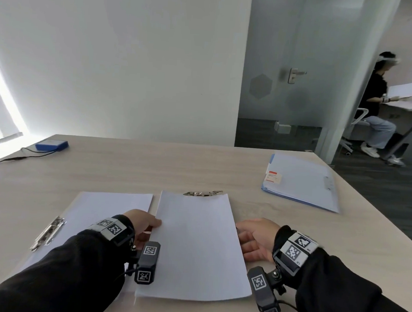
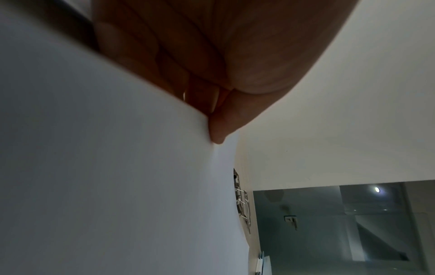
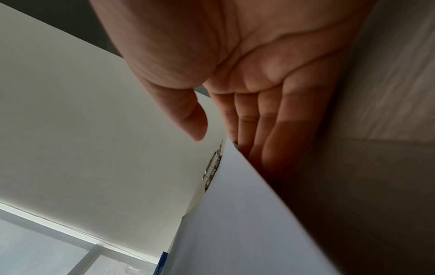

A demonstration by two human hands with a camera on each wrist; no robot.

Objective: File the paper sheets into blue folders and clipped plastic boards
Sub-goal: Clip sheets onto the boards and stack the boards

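Note:
A white paper sheet (image 1: 198, 248) lies in front of me at the middle of the table (image 1: 150, 166). A metal clip (image 1: 202, 193) shows just past its far edge; whatever board it belongs to is hidden under the paper. My left hand (image 1: 155, 225) pinches the sheet's left edge, with the thumb (image 2: 219, 130) on top of the paper (image 2: 117, 186). My right hand (image 1: 243, 239) lies at the right edge with straight fingers (image 3: 270, 130). Their tips are hidden behind the paper (image 3: 235, 223), and the thumb stands apart from it.
A second clipped board with paper (image 1: 98, 211) lies at the left, its clip (image 1: 47, 232) toward the left edge. A stack of blue folders (image 1: 300, 182) sits at the back right. A blue box (image 1: 51, 144) with a cable is at the back left. A person sits beyond the glass door.

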